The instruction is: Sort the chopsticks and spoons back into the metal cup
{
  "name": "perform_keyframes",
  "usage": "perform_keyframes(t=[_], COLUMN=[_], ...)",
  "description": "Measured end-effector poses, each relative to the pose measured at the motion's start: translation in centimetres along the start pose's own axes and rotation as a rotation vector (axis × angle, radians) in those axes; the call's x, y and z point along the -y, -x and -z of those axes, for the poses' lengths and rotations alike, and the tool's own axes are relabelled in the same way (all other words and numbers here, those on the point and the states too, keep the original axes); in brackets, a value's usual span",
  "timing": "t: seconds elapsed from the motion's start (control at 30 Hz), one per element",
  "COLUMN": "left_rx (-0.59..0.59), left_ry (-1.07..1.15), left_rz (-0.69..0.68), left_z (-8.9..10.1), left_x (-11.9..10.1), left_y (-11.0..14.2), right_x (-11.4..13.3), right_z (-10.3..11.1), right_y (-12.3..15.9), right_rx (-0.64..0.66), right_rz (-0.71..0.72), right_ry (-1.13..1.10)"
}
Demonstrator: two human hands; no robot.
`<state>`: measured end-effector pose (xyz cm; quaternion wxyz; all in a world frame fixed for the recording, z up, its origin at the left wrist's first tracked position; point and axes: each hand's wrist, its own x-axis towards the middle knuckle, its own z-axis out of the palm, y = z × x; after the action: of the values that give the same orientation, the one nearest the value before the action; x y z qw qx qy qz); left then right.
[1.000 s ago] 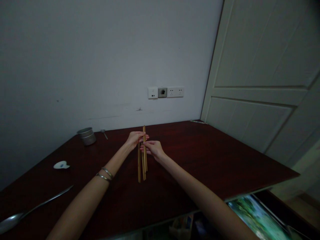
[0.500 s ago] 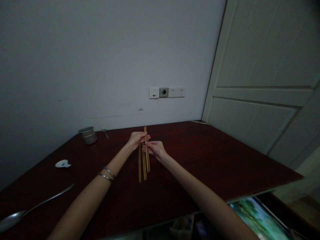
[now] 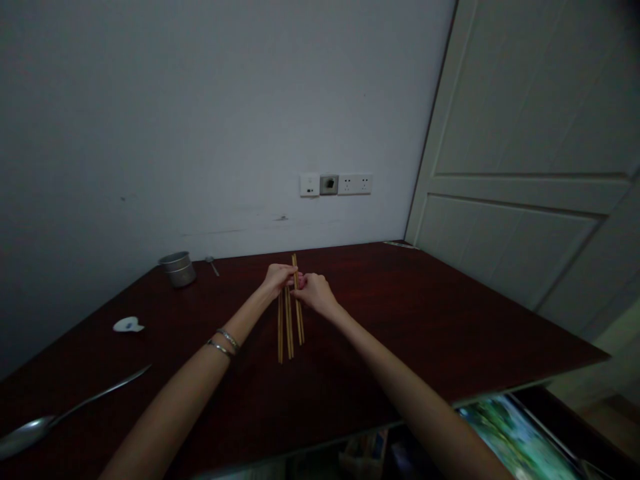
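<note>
Near the middle of the dark red table, my left hand (image 3: 281, 275) is closed on the upper part of a pair of wooden chopsticks (image 3: 300, 323). The pair's tips stick up past the fingers. My right hand (image 3: 318, 292) meets the left from the other side, its fingers curled in at the same pair; part of its grip is hidden. More chopsticks (image 3: 289, 330) stretch toward me under the hands, spread slightly apart, with their far ends covered by my left hand. Two bracelets (image 3: 225, 341) circle my left wrist.
On the left are a grey metal cup (image 3: 179, 270), a small spoon (image 3: 213, 265), a white ceramic spoon (image 3: 129, 325) and a long metal spoon (image 3: 75, 408). Wall sockets (image 3: 335, 185) are behind the table (image 3: 425, 313). An open drawer (image 3: 530, 433) holds a colourful picture below the front edge.
My right hand's fingers have curled in closer to my left hand. The rightmost pair of chopsticks has swung a little to the right, apart from the others.
</note>
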<state>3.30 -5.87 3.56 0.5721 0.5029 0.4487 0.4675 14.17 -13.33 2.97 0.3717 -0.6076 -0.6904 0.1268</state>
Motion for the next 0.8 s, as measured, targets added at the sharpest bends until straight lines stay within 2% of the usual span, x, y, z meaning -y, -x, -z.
perform_keyframes(t=[0.07,0.13,0.3,0.53,0.67,0.8], left_rx=[0.000,-0.009,-0.030,0.008,-0.063,-0.189], left_ry=[-0.009,-0.010,0.003,0.019,-0.114,-0.179], left_rz=[0.009,0.029,0.046,0.044,-0.001,-0.071], left_z=[-0.1,-0.1,-0.1,0.4,1.7,4.1], left_x=[0.1,0.0,-0.1,0.7,0.8,1.4], left_y=[-0.1,0.0,0.4,0.2,-0.3,-1.5], right_x=[0.6,1.1,1.6,1.7,0.9,0.1], right_z=[0.3,0.5,0.3,0.1,-0.5,-1.8], right_y=[0.0,-0.1,-0.1,-0.3,-0.7,-0.5], right_rx=[0.014,0.036,0.041,0.083,0.121,0.182], right_rz=[-0.002,-0.029,-0.075,-0.124,-0.177,-0.180], right_ry=[0.154,0.212,0.234,0.220,0.220,0.284])
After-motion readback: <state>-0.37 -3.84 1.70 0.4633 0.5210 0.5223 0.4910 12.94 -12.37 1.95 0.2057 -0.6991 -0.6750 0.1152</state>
